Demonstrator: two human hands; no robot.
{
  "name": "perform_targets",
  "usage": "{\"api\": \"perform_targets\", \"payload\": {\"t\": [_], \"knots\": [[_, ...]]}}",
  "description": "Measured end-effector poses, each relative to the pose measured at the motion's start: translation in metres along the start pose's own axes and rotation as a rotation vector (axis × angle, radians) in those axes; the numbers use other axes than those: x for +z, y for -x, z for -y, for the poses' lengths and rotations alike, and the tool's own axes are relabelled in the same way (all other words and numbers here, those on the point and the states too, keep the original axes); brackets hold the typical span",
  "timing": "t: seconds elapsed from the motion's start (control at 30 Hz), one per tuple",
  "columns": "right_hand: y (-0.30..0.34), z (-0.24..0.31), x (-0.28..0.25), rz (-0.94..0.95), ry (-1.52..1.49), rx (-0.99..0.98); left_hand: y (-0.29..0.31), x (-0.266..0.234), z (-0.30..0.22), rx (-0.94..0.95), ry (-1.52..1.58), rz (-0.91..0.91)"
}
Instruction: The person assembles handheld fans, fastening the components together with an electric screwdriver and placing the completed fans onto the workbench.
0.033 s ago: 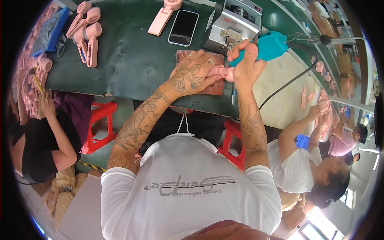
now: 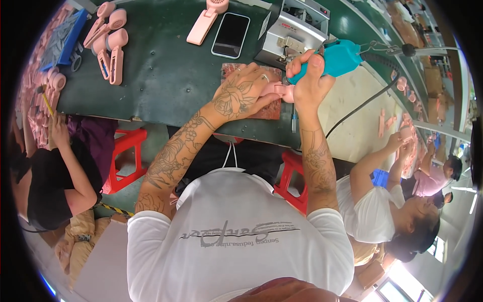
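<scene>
My left hand [image 2: 242, 93] is closed over a pink handheld fan [image 2: 287, 92] and presses it on a reddish mat [image 2: 261, 111]; my palm covers much of the fan. My right hand [image 2: 313, 83] is wrapped round a teal electric screwdriver [image 2: 336, 58], just right of the fan. The screwdriver's tip is hidden behind that hand. A silver box-shaped screw feeder [image 2: 292, 32] stands just beyond my right hand. Beyond my left hand lie a phone [image 2: 230, 34] with a dark screen and another pink fan [image 2: 203, 25].
Several pink fans [image 2: 114, 55] lie at the far left, beside a blue tray [image 2: 65, 43] of grey parts. A black cable [image 2: 359, 108] curves from the screwdriver over the pale board on the right. A pen [image 2: 294, 123] lies near the table edge. Co-workers sit on both sides.
</scene>
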State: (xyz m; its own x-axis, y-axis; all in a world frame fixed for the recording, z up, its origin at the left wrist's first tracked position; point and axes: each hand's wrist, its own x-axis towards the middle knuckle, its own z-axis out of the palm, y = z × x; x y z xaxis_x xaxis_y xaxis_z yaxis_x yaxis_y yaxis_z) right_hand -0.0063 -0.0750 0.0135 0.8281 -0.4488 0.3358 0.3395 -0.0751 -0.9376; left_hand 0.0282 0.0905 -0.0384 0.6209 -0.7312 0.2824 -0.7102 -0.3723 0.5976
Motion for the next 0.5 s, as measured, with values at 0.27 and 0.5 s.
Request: {"api": "perform_targets", "payload": {"t": [0.27, 0.5], "knots": [[-0.028, 0.016, 0.008, -0.068, -0.033, -0.157, 0.004, 0.000, -0.002, 0.066, 0.009, -0.097], [-0.052, -0.011, 0.009, -0.054, -0.014, -0.293, 0.002, -0.002, -0.003, 0.058, 0.102, -0.050]]}}
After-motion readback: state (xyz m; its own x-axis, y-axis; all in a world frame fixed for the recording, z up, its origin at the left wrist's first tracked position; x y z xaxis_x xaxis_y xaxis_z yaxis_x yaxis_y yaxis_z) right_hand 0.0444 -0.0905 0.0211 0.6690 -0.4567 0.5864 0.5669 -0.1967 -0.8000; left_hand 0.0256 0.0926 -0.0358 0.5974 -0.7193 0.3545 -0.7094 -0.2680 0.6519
